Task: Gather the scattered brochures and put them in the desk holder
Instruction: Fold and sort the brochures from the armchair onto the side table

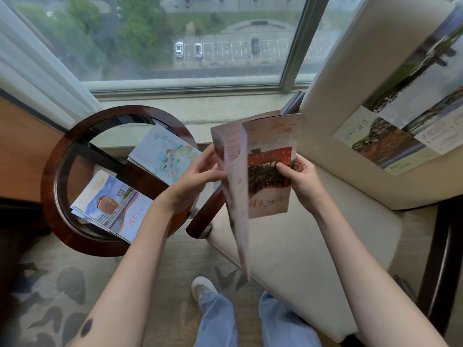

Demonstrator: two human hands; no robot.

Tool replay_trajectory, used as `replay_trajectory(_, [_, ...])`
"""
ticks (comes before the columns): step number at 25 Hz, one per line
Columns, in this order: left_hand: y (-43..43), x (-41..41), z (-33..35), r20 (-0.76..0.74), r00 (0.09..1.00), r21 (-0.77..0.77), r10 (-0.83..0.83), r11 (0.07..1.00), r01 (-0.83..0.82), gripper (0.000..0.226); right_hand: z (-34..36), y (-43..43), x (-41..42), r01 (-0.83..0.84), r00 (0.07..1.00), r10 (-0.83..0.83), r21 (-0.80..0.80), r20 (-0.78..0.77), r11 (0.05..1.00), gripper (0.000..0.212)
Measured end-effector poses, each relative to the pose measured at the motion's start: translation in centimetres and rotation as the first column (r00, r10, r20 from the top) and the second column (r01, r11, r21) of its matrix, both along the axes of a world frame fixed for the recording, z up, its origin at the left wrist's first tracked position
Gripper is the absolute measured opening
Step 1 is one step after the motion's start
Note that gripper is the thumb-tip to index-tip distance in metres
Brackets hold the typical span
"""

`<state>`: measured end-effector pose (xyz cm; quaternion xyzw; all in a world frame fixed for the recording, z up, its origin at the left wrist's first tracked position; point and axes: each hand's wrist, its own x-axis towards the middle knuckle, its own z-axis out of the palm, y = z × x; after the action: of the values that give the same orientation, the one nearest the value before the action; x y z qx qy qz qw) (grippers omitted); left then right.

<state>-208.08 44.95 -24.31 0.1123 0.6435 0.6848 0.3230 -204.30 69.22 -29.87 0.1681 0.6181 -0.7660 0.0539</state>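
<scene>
Above the chair point(315, 249) | left hand point(194, 175), right hand point(302, 180) hold folded brochure point(269, 146)

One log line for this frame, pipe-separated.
left hand: pinches red brochure | right hand: holds it too | side table: blue brochure, jar brochure | chair: landscape brochure | holder: not in view

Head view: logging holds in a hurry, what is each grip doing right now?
Left grip: holds the brochure by its left panel.
Right grip: holds the same brochure, thumb on its front.

Round table point(48, 176) beside cream armchair point(315, 246), below window point(200, 46).
</scene>
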Motion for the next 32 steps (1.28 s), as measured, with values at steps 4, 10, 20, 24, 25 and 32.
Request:
replay_trajectory(4, [0.4, 0.4, -0.8, 0.037, 0.989, 0.039, 0.146, 0.988, -0.148, 0.027, -0.3, 0.0, 0.4, 0.009, 0.999, -0.007, -0.039, 0.031, 0.999, 0.024])
replay_trajectory(10, [-1.1, -0.1, -1.1, 0.024, 0.887, 0.070, 0.461, 0.884, -0.462, 0.020, -0.2, 1.1, 0.9, 0.180, 0.983, -0.180, -0.012, 0.028, 0.984, 0.022])
replay_trajectory(20, [-1.5, -0.3, -1.8, 0.041, 0.800, -0.031, 0.598, 0.801, -0.597, 0.017, -0.3, 1.6, 1.5, 0.151, 0.984, -0.143, -0.069, 0.110, 0.986, 0.022])
replay_trajectory(24, [-1.6, 0.0, -1.9, -0.057, 0.719, -0.158, 0.693, 0.705, -0.691, 0.031, -1.0, 0.6, 1.4, 0.344, 0.923, -0.366, 0.173, 0.120, 0.923, 0.017])
replay_trajectory(25, [-1.8, 0.0, -1.8, -0.159, 0.697, -0.200, 0.699, 0.669, -0.716, 0.025, -1.2, 0.6, 1.6, 0.361, 0.914, -0.392, 0.232, 0.103, 0.903, 0.014])
replay_trajectory(32, [-1.9, 0.1, -1.9, -0.504, 0.556, -0.326, 0.661, 0.451, -0.831, 0.021, -0.3, 0.7, 2.2, 0.284, 0.954, -0.296, 0.176, 0.044, 0.942, 0.015])
